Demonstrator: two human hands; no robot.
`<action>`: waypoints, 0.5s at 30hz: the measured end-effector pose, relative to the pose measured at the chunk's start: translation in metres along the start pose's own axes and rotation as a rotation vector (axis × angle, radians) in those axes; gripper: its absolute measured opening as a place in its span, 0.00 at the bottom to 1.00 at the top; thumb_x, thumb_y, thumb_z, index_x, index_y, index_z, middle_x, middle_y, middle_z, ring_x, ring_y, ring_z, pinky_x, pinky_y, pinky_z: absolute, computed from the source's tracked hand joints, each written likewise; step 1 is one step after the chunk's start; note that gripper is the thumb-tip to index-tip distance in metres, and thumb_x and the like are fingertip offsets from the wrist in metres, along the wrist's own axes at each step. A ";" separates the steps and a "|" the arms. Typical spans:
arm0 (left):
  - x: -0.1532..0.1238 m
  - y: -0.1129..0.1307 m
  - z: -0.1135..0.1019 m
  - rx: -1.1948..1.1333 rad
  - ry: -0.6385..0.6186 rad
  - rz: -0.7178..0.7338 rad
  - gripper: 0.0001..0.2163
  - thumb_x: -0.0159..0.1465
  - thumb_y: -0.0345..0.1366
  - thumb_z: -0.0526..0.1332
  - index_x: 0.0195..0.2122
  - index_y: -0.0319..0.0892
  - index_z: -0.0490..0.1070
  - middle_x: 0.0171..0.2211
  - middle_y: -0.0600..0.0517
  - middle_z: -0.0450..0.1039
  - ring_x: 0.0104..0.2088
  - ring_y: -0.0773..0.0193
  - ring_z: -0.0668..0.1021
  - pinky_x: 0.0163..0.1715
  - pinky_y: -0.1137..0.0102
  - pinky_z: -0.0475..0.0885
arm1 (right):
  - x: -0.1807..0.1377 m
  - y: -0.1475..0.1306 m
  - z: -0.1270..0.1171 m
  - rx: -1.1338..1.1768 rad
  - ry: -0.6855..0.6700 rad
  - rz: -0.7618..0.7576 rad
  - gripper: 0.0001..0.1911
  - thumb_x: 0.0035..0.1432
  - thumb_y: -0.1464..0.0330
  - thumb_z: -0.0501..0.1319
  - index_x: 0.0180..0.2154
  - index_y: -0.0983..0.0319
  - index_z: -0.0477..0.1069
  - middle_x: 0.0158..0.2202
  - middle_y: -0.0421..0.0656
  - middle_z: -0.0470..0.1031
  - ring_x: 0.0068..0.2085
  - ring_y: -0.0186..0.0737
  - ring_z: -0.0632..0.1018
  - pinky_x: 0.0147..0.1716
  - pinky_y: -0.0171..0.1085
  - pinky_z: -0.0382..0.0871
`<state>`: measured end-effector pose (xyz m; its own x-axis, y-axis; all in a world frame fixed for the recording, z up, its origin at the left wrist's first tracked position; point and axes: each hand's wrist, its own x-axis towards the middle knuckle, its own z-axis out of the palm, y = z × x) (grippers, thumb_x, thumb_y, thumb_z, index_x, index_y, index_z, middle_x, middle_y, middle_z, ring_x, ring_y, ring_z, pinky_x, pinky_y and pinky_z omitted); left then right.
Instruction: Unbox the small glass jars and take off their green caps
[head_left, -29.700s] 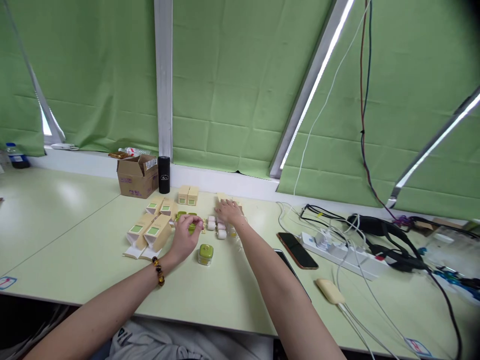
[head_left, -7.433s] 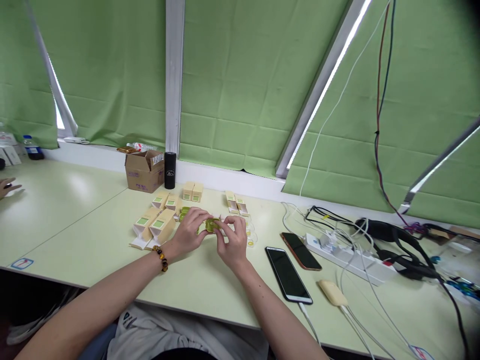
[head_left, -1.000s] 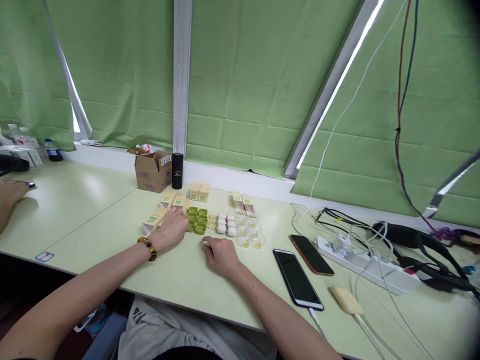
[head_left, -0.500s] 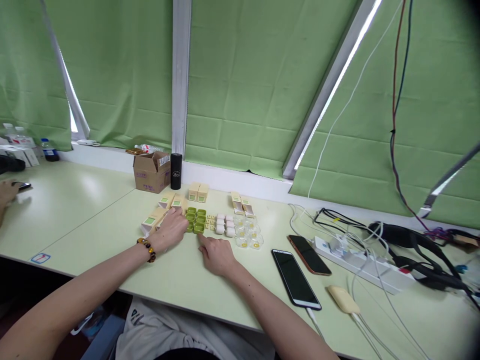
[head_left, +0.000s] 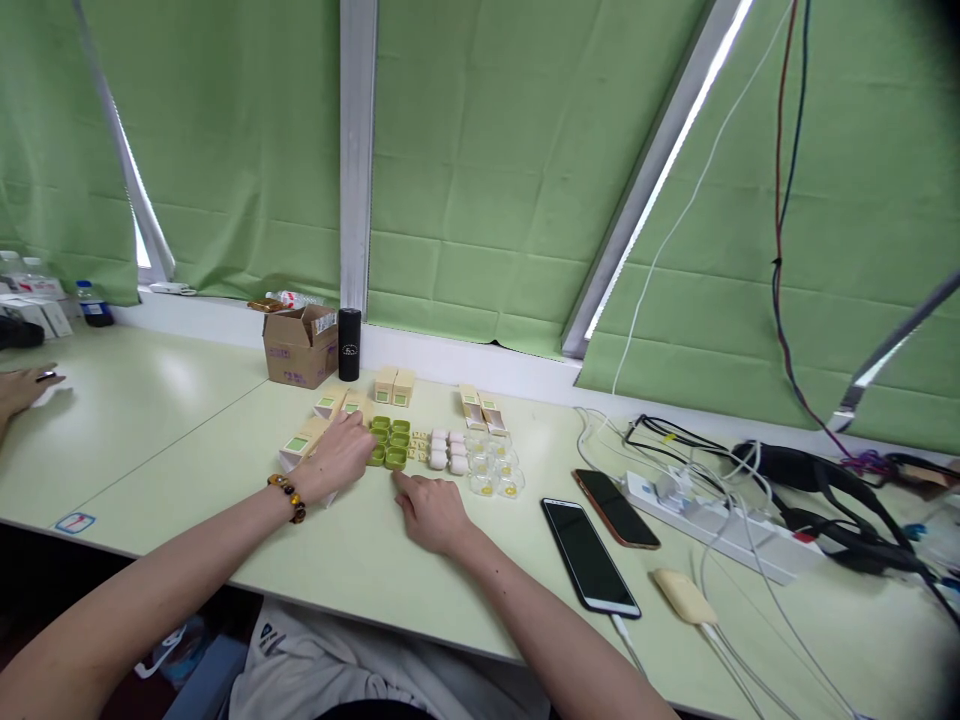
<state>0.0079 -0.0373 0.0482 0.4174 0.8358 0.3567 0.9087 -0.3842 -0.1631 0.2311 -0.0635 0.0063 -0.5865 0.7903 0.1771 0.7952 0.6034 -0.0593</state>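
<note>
Several small green square cups [head_left: 395, 457] sit in a tight two-column block on the table. My left hand [head_left: 343, 458], with a beaded bracelet at the wrist, lies along the block's left side, fingers stretched toward it and partly covering the nearest cups. Just in front of the block, my right hand [head_left: 433, 510] rests with its index finger extended and the other fingers curled; nothing shows in it. Right of the cups stand tiny yellow pieces [head_left: 418, 446], whitish rounded pieces [head_left: 448, 452] and clear pieces with yellow inside [head_left: 495, 465], all in rows. Cream boxes [head_left: 304, 440] lie beyond my left hand.
Behind stand more cream boxes [head_left: 394, 386], opened cartons [head_left: 481, 410], a cardboard box [head_left: 300, 346] and a black flask [head_left: 349, 345]. Two phones [head_left: 591, 556], a power strip [head_left: 720, 527] and tangled cables are on the right. Another person's hand [head_left: 26, 388] is at far left.
The whole view has shifted slightly. My hands stay almost in place around the green cups. At far left the other person's hand has moved a little.
</note>
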 end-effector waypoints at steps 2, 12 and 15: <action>0.008 -0.004 -0.007 0.009 0.033 0.005 0.12 0.61 0.21 0.57 0.27 0.42 0.77 0.27 0.40 0.76 0.43 0.47 0.73 0.42 0.57 0.61 | 0.000 0.000 0.000 0.004 -0.001 0.001 0.13 0.72 0.65 0.52 0.54 0.55 0.69 0.44 0.44 0.82 0.38 0.45 0.81 0.32 0.39 0.55; 0.094 -0.035 0.006 -0.027 0.072 -0.109 0.15 0.58 0.21 0.58 0.42 0.39 0.80 0.36 0.37 0.78 0.50 0.44 0.70 0.49 0.53 0.60 | -0.001 0.002 0.002 0.040 0.011 -0.017 0.12 0.71 0.66 0.53 0.50 0.55 0.72 0.44 0.43 0.82 0.39 0.43 0.80 0.33 0.38 0.55; 0.120 -0.038 0.019 -0.013 0.050 -0.138 0.17 0.58 0.23 0.58 0.47 0.37 0.78 0.42 0.34 0.78 0.54 0.41 0.67 0.52 0.50 0.60 | -0.001 0.002 0.002 0.052 0.025 -0.023 0.12 0.71 0.66 0.54 0.52 0.55 0.72 0.45 0.43 0.82 0.39 0.43 0.81 0.32 0.38 0.54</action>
<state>0.0233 0.0849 0.0792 0.2878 0.8605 0.4204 0.9572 -0.2724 -0.0977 0.2334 -0.0633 0.0044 -0.6002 0.7737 0.2031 0.7720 0.6267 -0.1060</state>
